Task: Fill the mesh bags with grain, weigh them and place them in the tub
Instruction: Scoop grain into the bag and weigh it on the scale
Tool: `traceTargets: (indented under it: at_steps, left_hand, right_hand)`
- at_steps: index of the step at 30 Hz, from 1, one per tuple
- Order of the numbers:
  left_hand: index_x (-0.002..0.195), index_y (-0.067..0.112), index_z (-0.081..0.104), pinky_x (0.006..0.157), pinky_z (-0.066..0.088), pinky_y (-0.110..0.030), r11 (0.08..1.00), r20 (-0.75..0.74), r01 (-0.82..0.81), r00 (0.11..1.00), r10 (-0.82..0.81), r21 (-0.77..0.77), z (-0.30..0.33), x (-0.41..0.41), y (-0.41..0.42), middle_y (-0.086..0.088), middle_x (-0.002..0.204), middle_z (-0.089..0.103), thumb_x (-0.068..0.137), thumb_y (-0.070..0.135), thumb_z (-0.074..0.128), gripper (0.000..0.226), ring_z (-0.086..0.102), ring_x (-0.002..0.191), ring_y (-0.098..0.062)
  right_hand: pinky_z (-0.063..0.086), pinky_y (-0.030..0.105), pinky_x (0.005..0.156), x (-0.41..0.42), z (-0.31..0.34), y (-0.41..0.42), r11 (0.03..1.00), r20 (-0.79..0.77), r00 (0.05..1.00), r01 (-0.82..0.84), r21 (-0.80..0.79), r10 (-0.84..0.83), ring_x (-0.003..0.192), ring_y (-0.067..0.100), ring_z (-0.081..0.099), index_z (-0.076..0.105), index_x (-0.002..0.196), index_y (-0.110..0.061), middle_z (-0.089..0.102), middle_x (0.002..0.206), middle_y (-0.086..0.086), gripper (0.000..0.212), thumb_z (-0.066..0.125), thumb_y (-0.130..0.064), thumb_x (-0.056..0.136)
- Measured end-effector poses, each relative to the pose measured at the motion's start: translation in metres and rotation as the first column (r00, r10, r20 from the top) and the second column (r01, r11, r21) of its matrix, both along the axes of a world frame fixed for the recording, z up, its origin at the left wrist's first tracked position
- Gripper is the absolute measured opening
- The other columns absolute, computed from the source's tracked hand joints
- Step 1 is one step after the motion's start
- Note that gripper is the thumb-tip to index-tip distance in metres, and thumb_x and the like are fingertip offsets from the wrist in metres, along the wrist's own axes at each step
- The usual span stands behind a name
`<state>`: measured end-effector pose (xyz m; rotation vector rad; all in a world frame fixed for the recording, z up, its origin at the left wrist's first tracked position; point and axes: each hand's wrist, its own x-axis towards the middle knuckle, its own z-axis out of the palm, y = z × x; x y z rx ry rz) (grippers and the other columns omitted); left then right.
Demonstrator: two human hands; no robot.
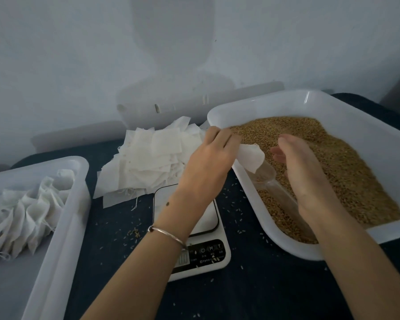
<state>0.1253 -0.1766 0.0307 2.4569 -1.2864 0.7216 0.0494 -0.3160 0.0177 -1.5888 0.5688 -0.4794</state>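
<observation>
My left hand [211, 155] pinches a white mesh bag [252, 157] by its top edge, holding it over the left rim of the white tray [252, 183]. Brown grain [333, 162] fills this tray. My right hand [298, 165] hovers over the grain beside the bag, fingers loosely bent, above a clear plastic scoop [277, 188] that lies in the grain. A pile of flat empty mesh bags [153, 158] lies behind the white digital scale [201, 248]. At the left stands the white tub [62, 218] with several filled bags [26, 211] in it.
Loose grains [134, 232] are scattered on the dark blue tabletop around the scale. A pale wall rises close behind the table. My left forearm crosses over the scale's platform.
</observation>
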Motion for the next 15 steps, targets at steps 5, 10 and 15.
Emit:
traceTargets:
  at_steps: [5, 10, 15]
  left_hand:
    - [0.1, -0.005, 0.064, 0.079, 0.051, -0.041, 1.0, 0.027, 0.0, 1.0, 0.0, 0.002, 0.004, -0.001, 0.002, -0.018, 0.1, 0.062, 0.062, -0.03, 0.056, 0.046, 0.056, 0.097, -0.036]
    - [0.099, -0.006, 0.065, 0.075, 0.053, -0.043, 1.0, 0.024, 0.026, 0.999, -0.026, -0.009, 0.001, -0.002, 0.0, -0.018, 0.098, 0.063, 0.062, -0.029, 0.061, 0.044, 0.058, 0.094, -0.037]
    - [0.105, -0.005, 0.064, 0.082, 0.044, -0.033, 0.994, -0.062, -0.005, 0.998, -0.002, -0.114, -0.011, 0.001, 0.0, -0.018, 0.102, 0.064, 0.068, -0.026, 0.059, 0.043, 0.056, 0.098, -0.037]
  right_hand:
    - [0.037, 0.01, 0.053, -0.001, 0.0, 0.0, 1.0, -0.02, 1.0, 0.0, 0.009, 0.0, 0.085, -0.01, 0.05, 0.041, 0.139, -0.029, 0.054, 0.128, -0.004, 0.04, 0.037, -0.037, 0.1]
    - [0.041, 0.006, 0.043, -0.001, 0.001, 0.0, 1.0, -0.035, 0.999, 0.0, 0.002, 0.0, 0.068, -0.018, 0.055, 0.042, 0.139, -0.025, 0.055, 0.122, -0.003, 0.04, 0.038, -0.034, 0.101]
    - [0.04, 0.009, 0.048, -0.002, 0.003, 0.002, 1.0, -0.027, 0.999, -0.017, 0.015, 0.017, 0.079, -0.013, 0.056, 0.041, 0.139, -0.028, 0.057, 0.115, -0.006, 0.039, 0.037, -0.036, 0.101]
